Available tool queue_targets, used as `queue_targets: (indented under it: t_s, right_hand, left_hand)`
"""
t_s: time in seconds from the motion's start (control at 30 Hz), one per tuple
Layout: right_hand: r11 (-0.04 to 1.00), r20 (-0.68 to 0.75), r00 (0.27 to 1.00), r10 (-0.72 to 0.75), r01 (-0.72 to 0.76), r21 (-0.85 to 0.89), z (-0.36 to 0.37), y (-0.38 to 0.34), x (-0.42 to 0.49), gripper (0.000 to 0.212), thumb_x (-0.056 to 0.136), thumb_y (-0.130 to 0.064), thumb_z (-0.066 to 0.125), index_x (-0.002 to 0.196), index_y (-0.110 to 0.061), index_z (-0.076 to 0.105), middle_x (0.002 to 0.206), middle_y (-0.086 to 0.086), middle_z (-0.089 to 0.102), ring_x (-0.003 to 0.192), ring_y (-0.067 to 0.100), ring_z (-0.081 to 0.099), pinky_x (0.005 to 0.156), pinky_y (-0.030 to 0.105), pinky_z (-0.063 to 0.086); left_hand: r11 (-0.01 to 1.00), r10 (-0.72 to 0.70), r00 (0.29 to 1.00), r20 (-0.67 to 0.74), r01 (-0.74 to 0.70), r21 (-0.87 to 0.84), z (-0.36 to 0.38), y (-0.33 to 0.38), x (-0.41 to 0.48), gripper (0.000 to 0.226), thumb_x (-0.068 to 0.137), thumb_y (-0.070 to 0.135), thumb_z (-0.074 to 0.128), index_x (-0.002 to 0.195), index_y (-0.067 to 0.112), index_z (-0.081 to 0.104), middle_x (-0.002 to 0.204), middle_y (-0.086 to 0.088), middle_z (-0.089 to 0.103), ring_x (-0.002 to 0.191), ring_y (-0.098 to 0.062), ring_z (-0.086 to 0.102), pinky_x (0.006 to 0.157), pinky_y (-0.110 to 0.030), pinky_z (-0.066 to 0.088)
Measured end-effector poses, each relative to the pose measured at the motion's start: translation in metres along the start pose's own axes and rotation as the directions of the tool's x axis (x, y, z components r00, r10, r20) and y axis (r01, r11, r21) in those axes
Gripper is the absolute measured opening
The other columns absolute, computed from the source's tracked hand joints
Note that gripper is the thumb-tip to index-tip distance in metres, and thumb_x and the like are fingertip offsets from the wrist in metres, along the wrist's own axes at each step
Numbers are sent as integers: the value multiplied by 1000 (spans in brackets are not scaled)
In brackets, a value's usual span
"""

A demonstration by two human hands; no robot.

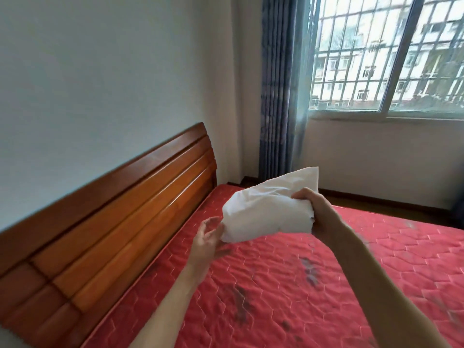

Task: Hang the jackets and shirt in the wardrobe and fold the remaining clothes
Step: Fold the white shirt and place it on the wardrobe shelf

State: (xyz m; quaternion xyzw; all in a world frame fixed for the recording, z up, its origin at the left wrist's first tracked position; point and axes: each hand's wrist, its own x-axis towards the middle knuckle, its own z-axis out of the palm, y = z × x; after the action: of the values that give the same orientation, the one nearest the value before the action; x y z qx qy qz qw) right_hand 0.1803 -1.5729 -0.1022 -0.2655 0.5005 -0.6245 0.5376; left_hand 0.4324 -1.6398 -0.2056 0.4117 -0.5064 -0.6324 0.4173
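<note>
Right now the right hand (320, 217) has its fingers (304, 193) curled over the top of a folded white garment (263, 212), thumb side underneath, so it is gripping the bundle at its right end. Left hand (207, 243) is open: fingers (209, 222) loosely spread and slightly bent, holding nothing, with the thumb just at the garment's lower left corner; can't tell if it is touching or only beside it. Both forearms are bare and reach in from the bottom edge.

The garment is up in the air, clear of the bed, roughly between the two hands. It is bunched and folded several times, and one flat corner sticks up toward the window side. What kind of clothing it is can't be read.

Below it is a red quilted mattress (313, 292) with a stitched hexagon pattern and a few dark smudges. A wooden headboard (113, 212) with grooved horizontal slats runs along the left, against a pale wall (88, 71). A blue curtain (277, 91) hangs in the corner beside a barred window (391, 56), buildings outside. A strip of dark floor (381, 205) shows past the bed's far edge.
</note>
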Motion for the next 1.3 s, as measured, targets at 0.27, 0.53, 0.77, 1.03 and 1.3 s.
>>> queue_targets:
  t_s: [0.27,0.53,0.77,1.03,1.3]
  right_hand:
    - [1000,114,993,-13,15,-20,22,-27,-13,47,79,-10,63,123,2,55,100,20,59,67,28,61,54,36,54]
    - [993,151,983,-101,108,-38,69,-21,-11,24,63,-14,73,85,-11,64,124,19,51,82,28,64,62,39,56]
    - [957,430,902,-36,155,-244,131,-8,-34,42,74,-12,69,113,1,61,96,16,67,83,24,69,65,33,58]
    - [927,585,811,-22,236,-292,180,13,-52,52,64,-21,71,114,-11,63,109,17,72,100,35,69,84,50,57]
    - [932,616,782,-92,286,-224,251,41,-93,34,82,-23,77,115,-24,68,107,7,74,100,29,71,87,49,59]
  left_hand:
    - [999,-22,999,-27,23,39,1,36,-26,58,87,49,70,122,3,61,114,-21,70,103,-43,69,90,-59,55]
    - [823,-340,939,-53,269,-501,-29,40,-43,75,83,10,79,145,24,40,127,-13,55,108,-32,68,87,-37,59]
    - [714,-264,964,2,197,-671,-42,56,-71,70,83,52,66,127,-2,62,121,-28,65,97,-41,67,65,-45,62]
    - [747,17,951,-309,-217,-628,-136,83,-125,26,101,22,52,114,14,72,114,-13,73,94,-26,74,67,-39,63]
    - [805,-14,928,-373,-211,-554,-250,122,-234,43,84,17,76,125,16,67,91,43,64,83,23,60,81,-6,49]
